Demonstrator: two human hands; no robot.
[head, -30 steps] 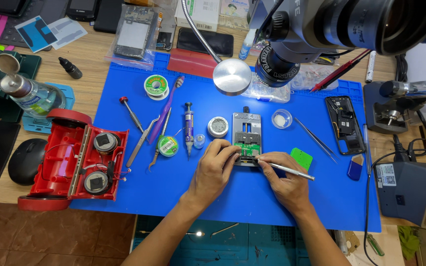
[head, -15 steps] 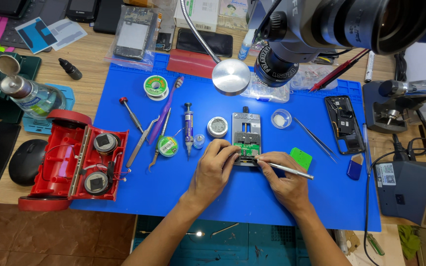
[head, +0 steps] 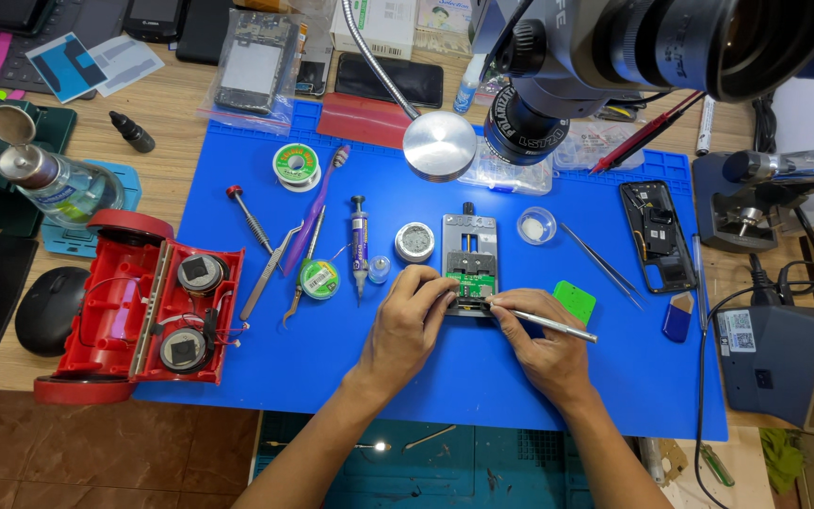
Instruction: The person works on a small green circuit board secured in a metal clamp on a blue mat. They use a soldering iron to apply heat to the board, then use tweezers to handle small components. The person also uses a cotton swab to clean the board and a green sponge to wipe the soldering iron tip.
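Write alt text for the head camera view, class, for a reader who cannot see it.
Two bare hands work on a small green circuit board clamped in a metal holder on a blue mat: the left hand steadies it, the right hand holds a thin metal tool. An opened red speaker lies at left.

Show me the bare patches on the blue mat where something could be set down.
Blue mat: bare along the near edge, between the red speaker and the left hand. Also bare at the near right corner, past the right hand and below the green pick. Crowded in the middle: solder spools, tweezers and tins beside the metal holder.
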